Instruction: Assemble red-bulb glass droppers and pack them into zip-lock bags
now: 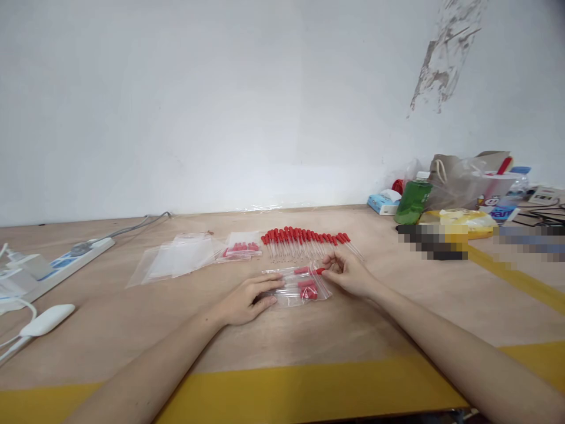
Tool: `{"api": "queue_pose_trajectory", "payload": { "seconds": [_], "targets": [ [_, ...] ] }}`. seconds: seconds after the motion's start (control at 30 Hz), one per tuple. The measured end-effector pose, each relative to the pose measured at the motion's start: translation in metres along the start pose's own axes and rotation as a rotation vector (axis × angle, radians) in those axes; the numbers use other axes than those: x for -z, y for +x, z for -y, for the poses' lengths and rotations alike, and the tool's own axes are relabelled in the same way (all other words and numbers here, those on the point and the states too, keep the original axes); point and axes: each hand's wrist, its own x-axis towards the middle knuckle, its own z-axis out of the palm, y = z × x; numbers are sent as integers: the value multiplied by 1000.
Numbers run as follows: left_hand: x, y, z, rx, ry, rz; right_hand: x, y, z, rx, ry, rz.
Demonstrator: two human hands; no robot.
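A clear zip bag [288, 298] lies flat on the table with several red-bulbed droppers inside. My left hand [249, 299] rests on the bag's left part, fingers stretched out and thumb apart. At the bag's right end, which has the zip strip, my right hand [346, 274] pinches the red bulb of a dropper [319, 271]. Its stem points left, into or over the bag; I cannot tell which. Just beyond, a row of droppers [293, 235] lies side by side, red bulbs facing the wall.
Left of the row lies a bag of red-bulbed droppers [242, 247], beside flat clear bags [180, 256]. A power strip [57, 268] and a white plug-like piece [50, 320] are at far left. A green bottle [414, 199], tissue pack [383, 203] and clutter stand at back right.
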Motion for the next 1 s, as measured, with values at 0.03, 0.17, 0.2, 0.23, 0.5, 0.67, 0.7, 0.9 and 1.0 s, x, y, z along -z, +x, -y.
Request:
{"api": "queue_pose_trajectory", "payload": {
  "seconds": [0.03, 0.17, 0.2, 0.23, 0.5, 0.67, 0.7, 0.9, 1.0],
  "targets": [
    [0, 0, 0, 0, -2, -1, -1, 0, 0, 1, -15, 14],
    [-1, 1, 1, 2, -18, -6, -11, -1, 2, -50, 29, 99],
    [-1, 1, 1, 1, -21, -6, -13, 0, 3, -94, 63, 116],
    [-1, 2, 0, 0, -22, -4, -14, 0, 4, -149, 98, 125],
    [3, 1, -1, -39, 16, 37, -16, 5, 2, -338, 158, 57],
    [7, -2, 8, -58, 53, 36, -9, 3, 10, -488, 62, 192],
    [7, -2, 10, -55, 63, 20, -7, 3, 14, -501, 61, 235],
    [7, -1, 18, 139, 228, -246, -8, 1, 29, -513, 60, 330],
    [10, 0, 14, 415, 280, -369, -15, -1, 31, -514, 169, 375]
  ]
}}
